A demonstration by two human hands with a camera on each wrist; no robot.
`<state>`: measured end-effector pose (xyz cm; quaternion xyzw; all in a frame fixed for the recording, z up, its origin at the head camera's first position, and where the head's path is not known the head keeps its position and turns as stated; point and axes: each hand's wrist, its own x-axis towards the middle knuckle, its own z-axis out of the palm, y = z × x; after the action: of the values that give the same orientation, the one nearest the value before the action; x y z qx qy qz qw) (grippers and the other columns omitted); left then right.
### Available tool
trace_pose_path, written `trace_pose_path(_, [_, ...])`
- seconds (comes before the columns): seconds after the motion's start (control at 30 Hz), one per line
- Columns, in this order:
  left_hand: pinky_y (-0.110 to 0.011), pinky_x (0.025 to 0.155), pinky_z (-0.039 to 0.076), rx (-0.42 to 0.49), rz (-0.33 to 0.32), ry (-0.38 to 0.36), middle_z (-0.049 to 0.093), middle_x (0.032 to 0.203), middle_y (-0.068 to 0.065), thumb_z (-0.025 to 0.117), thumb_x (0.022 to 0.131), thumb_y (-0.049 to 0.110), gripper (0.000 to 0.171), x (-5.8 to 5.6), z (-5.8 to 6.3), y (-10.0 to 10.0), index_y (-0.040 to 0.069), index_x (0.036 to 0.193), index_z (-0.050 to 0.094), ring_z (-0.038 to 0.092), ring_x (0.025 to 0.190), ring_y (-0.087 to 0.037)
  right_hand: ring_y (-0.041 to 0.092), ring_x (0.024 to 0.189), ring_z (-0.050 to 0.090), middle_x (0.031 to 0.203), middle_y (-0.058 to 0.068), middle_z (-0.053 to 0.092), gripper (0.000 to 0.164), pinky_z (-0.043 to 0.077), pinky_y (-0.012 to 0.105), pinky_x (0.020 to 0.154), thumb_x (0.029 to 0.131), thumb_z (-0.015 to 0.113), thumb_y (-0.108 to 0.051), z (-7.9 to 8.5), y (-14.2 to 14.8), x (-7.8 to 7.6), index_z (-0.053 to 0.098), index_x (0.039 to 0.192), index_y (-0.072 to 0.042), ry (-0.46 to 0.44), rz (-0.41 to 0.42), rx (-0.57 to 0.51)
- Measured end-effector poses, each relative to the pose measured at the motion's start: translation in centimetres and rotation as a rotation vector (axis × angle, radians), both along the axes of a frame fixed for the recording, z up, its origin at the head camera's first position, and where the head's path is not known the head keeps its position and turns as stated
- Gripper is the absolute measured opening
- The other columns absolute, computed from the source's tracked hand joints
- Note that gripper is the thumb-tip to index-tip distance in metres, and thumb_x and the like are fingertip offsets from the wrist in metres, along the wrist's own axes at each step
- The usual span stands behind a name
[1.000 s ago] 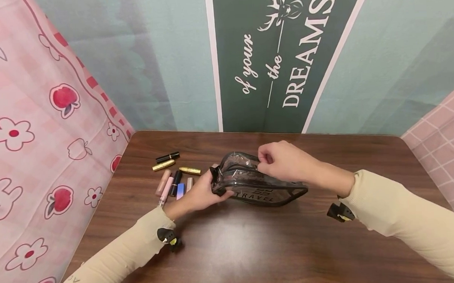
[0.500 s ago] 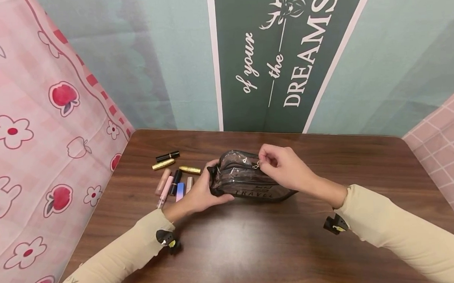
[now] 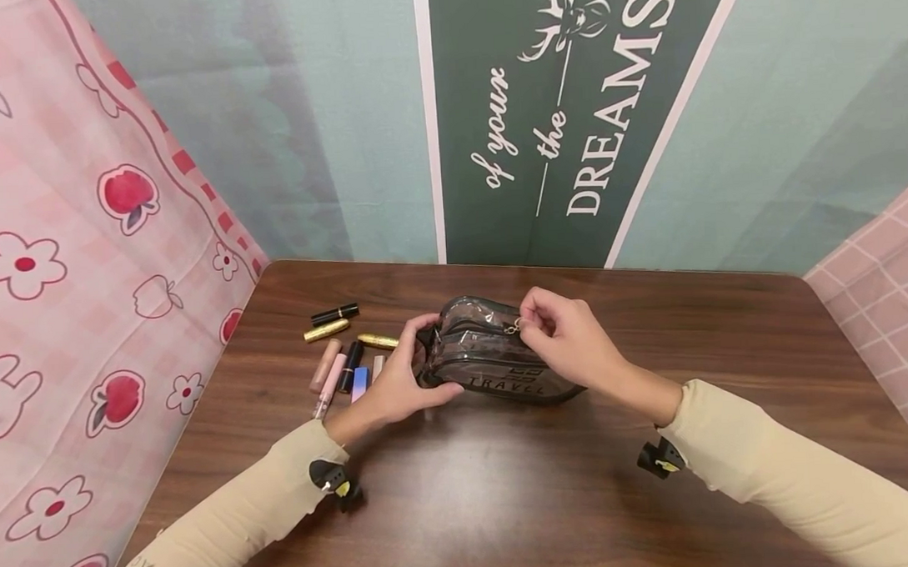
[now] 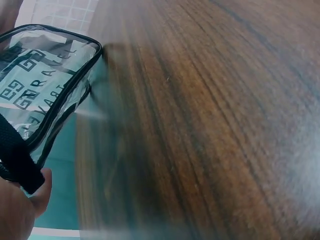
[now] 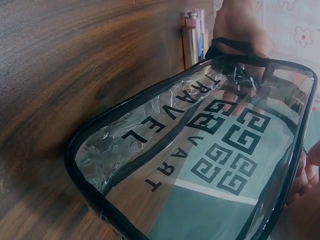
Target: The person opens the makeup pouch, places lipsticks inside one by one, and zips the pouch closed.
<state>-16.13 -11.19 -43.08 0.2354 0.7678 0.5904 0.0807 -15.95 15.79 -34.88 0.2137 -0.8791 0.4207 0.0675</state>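
Note:
A clear travel pouch with black piping and the word TRAVEL stands near the middle of the table. My left hand grips its left end, by the black side strap, thumb at the front and fingers behind. On top, my right hand pinches the gold zipper pull between thumb and curled fingers. The right wrist view looks through the pouch's clear wall, and no contents show inside.
Left of the pouch lie several cosmetic tubes: a black one, gold ones, a pink one and a blue one. The brown wooden table ends at a hanging curtain.
The pouch has drawn slightly left and turned a little in the hands. My right hand keeps its pinch at the zipper, its wrist shifted left. The tubes have stayed put.

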Motion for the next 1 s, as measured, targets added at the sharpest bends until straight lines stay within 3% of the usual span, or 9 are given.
trace_pose_path(0.27, [-0.055, 0.110, 0.037, -0.066, 0.020, 0.002, 0.046, 0.146, -0.012, 0.086, 0.081, 0.015, 0.088, -0.2, 0.8, 0.1, 0.013, 0.152, 0.035, 0.046, 0.133, -0.031, 0.011, 0.059, 0.044, 0.066, -0.007, 0.048, 0.016, 0.035, 0.024, 0.058, 0.089, 0.059, 0.001, 0.0, -0.2, -0.1, 0.057, 0.082, -0.014, -0.012, -0.007, 0.001])
trace_pose_path(0.57, [-0.048, 0.109, 0.039, -0.118, 0.032, 0.121, 0.050, 0.137, -0.009, 0.090, 0.076, 0.016, 0.083, -1.1, 1.4, 0.5, 0.009, 0.144, 0.045, 0.048, 0.127, -0.024, 0.013, 0.060, 0.047, 0.066, -0.005, 0.051, 0.014, 0.038, 0.026, 0.058, 0.086, 0.061, -0.002, 0.2, -0.4, -0.5, 0.058, 0.081, -0.015, -0.025, -0.007, 0.081])
trace_pose_path(0.7, [-0.047, 0.104, 0.043, -0.132, 0.006, 0.155, 0.053, 0.133, -0.009, 0.092, 0.074, 0.016, 0.085, -1.5, 1.7, 0.7, 0.008, 0.144, 0.044, 0.053, 0.118, -0.024, 0.012, 0.059, 0.047, 0.067, -0.006, 0.051, 0.012, 0.039, 0.027, 0.057, 0.084, 0.062, -0.004, 0.1, -0.4, -0.7, 0.059, 0.081, -0.015, -0.034, -0.004, 0.117])
trace_pose_path(1.0, [-0.042, 0.102, 0.045, -0.100, -0.069, 0.134, 0.052, 0.139, -0.009, 0.093, 0.074, 0.016, 0.094, -1.9, 2.1, 1.9, 0.009, 0.150, 0.038, 0.055, 0.117, -0.023, 0.011, 0.057, 0.046, 0.065, -0.006, 0.052, 0.010, 0.038, 0.027, 0.054, 0.085, 0.063, -0.006, -0.1, -0.7, -0.9, 0.060, 0.081, -0.015, -0.048, -0.005, 0.140])
